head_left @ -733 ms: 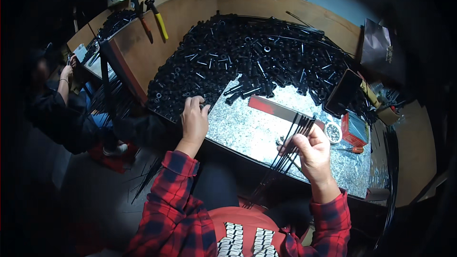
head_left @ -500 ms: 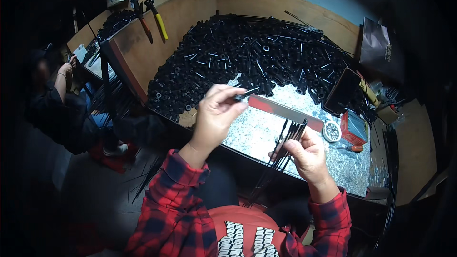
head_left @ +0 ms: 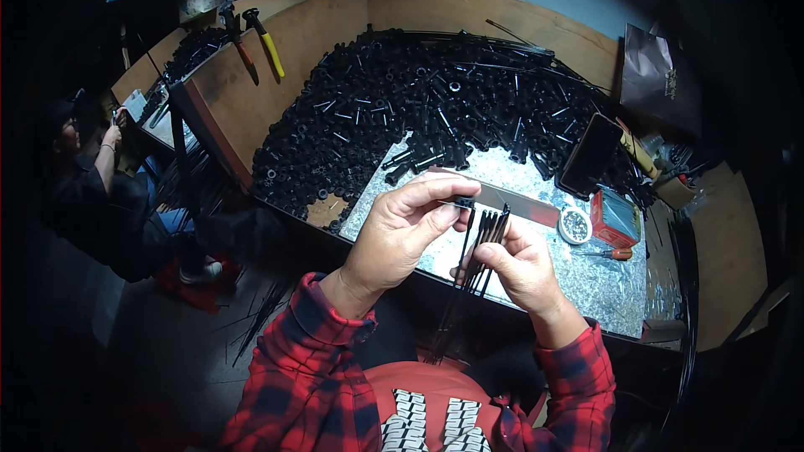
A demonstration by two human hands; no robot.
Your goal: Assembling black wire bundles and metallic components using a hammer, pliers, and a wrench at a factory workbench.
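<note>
Hands (head_left: pixel 395 238) pinch slender black rods (head_left: pixel 488 228) and a stubby dark fitting (head_left: pixel 463 201).

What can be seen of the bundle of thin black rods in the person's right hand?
The bundle of thin black rods is slim, straight and slightly glossy; metal or plastic, I can't tell. The right hand pinches it between thumb and fingers. Upper ends fan slightly at uneven heights, tilted to the right; the lower lengths run down toward the lap, into shadow. One rod stands apart, its top close to the small black part in the left hand; whether they touch is unclear.
</note>
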